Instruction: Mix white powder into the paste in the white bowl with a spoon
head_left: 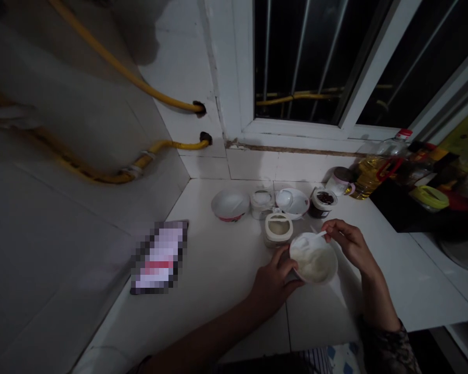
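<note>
My left hand (277, 276) grips the near-left rim of a white bowl (333, 266), which is tilted toward me above the tiled counter. Inside the bowl lies a pale, off-white mass (315, 264); I cannot tell what it is. Pinched in the fingers of my right hand (348, 240) is the handle of a white spoon (315, 236), its head down in the bowl at the far left side. Just behind the bowl stands a clear container with a cream lid (278, 228), close to my left fingers.
Along the wall stand a shallow bowl (230, 204), a small jar (262, 201), a bowl with a white spoon (299, 203), a jar of dark contents (323, 201) and a mug (340, 182). An oil bottle (368, 174) is at right. A blurred-out phone-like device (159, 258) lies left.
</note>
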`<state>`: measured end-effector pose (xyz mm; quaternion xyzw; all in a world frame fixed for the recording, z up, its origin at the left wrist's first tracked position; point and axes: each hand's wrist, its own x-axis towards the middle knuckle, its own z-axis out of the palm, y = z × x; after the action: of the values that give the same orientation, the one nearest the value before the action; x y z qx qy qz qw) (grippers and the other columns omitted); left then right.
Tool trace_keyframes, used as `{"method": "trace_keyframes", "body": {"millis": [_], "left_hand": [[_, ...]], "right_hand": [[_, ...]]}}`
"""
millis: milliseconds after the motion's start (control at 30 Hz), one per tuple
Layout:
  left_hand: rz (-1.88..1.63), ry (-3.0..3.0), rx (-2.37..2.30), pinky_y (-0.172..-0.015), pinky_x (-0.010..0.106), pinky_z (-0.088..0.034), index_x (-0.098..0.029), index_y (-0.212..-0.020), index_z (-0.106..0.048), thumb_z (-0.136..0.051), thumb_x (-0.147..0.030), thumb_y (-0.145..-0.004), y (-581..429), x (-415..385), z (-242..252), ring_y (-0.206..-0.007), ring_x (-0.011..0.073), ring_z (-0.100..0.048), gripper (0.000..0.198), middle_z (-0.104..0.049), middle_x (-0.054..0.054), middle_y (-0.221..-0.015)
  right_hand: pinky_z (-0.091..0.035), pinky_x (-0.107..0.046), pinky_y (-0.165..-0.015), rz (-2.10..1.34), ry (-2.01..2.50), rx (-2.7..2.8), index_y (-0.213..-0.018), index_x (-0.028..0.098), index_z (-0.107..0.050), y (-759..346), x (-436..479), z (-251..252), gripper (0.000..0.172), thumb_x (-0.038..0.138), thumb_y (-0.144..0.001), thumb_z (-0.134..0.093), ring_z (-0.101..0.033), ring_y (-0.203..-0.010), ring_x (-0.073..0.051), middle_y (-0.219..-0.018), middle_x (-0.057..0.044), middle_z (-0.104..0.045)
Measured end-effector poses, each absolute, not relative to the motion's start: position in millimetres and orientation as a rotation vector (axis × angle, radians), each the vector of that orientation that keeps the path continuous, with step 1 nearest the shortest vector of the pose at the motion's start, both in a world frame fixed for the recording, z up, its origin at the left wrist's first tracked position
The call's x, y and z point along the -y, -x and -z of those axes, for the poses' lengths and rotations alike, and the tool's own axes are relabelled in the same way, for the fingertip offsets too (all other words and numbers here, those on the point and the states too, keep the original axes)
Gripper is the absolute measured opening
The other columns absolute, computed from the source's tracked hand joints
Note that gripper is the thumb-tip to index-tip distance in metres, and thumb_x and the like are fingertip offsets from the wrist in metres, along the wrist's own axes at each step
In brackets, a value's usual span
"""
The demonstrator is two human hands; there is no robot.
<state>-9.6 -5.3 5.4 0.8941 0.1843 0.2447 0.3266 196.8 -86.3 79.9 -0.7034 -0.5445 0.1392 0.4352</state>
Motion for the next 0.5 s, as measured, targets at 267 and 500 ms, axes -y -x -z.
{"method": "trace_keyframes", "body": {"millis": [267,500], "left_hand": [[-0.646,-2.340,-0.489,-0.074,0.032,-0.056,-0.023,-0.094,-0.060,-0.074,-0.026,-0.074,9.6,5.4,-0.7,-0.095,0.0200,-0.064,0.025,-0.048,0.007,-0.131],[-0.675,-2.351,-0.474,-0.072,0.032,-0.056,-0.023,-0.094,-0.060,-0.074,-0.026,-0.074,10.1,5.0,1.1,-0.094,0.0202,-0.064,0.026,-0.049,0.008,-0.130]], "right_hand": [[-0.039,-0.033,-0.078,-0.442,1.860,1.583,-0.079,0.021,-0.063,-183.5,75.7,-68.9,0.020,0.024,-0.086,-0.045,-0.055,-0.081,-0.021,-0.065,-0.002,-0.063],[-0.037,-0.029,-0.065,-0.772,1.762,1.179,-0.073,0.019,-0.061,-191.4,75.2,-70.4,0.020,0.036,-0.077,-0.051,-0.052,-0.060,-0.017,-0.055,0.001,-0.056]]}}
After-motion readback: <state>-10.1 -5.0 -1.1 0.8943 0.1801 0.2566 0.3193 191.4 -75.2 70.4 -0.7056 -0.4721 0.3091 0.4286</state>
